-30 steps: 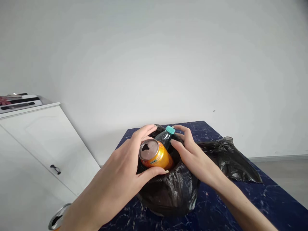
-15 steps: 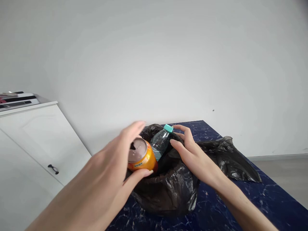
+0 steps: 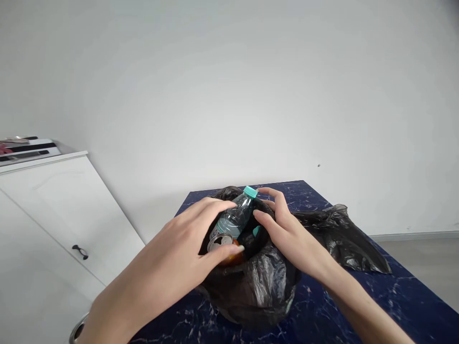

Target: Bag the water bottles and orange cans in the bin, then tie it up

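Note:
A black plastic bag (image 3: 251,291) stands gathered on the table with its mouth open. Inside it leans a clear plastic bottle (image 3: 233,220) with a teal cap, and an orange drink can (image 3: 233,259) sits low in front of it, its opened top tilted up. Another teal piece shows deeper in the bag. My left hand (image 3: 179,248) is over the left side of the mouth, fingers and thumb spread apart, the thumb crossing in front of the can. At the right rim my right hand (image 3: 287,229) grips the bag, its fingertips close to the bottle cap.
The bag's loose end (image 3: 344,239) trails right across the dark blue marbled table (image 3: 405,296). A white cabinet (image 3: 64,210) with a dark handle stands at left, and a pale wall rises behind. A round metal rim (image 3: 76,329) shows at the lower left.
The orange can has dropped lower into the bag, out of my left hand's grasp. The left hand has opened and the bottle leans more. My right hand has hardly moved.

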A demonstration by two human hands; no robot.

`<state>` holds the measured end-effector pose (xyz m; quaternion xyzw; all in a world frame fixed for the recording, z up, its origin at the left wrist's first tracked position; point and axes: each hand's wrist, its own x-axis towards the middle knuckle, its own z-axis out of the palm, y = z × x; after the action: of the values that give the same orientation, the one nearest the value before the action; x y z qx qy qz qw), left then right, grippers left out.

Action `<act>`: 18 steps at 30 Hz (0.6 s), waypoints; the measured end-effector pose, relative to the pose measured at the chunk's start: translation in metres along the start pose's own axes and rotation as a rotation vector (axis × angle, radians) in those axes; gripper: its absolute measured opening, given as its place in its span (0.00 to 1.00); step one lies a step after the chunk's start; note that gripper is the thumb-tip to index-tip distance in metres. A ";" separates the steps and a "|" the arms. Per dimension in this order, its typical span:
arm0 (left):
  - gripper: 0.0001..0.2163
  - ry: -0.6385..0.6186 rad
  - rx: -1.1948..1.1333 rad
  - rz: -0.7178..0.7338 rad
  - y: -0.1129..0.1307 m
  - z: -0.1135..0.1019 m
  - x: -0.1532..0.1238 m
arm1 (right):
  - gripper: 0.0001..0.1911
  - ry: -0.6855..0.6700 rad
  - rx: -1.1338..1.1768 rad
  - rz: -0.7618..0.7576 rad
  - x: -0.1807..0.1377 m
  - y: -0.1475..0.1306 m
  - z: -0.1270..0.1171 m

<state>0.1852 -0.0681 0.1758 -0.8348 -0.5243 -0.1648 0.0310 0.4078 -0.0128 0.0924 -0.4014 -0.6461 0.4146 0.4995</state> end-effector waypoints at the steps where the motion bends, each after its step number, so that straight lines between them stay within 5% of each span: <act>1: 0.19 0.011 0.003 -0.024 -0.001 0.000 -0.001 | 0.28 -0.002 -0.002 0.005 0.000 0.000 0.000; 10: 0.20 -0.075 -0.003 -0.089 -0.014 0.011 -0.011 | 0.31 -0.008 -0.015 0.030 -0.001 0.000 0.000; 18: 0.12 0.465 -0.049 -0.261 -0.025 0.006 -0.051 | 0.31 -0.010 -0.010 0.035 -0.002 0.001 0.000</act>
<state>0.1440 -0.0995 0.1511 -0.7005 -0.6020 -0.3675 0.1087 0.4083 -0.0144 0.0910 -0.4131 -0.6436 0.4221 0.4867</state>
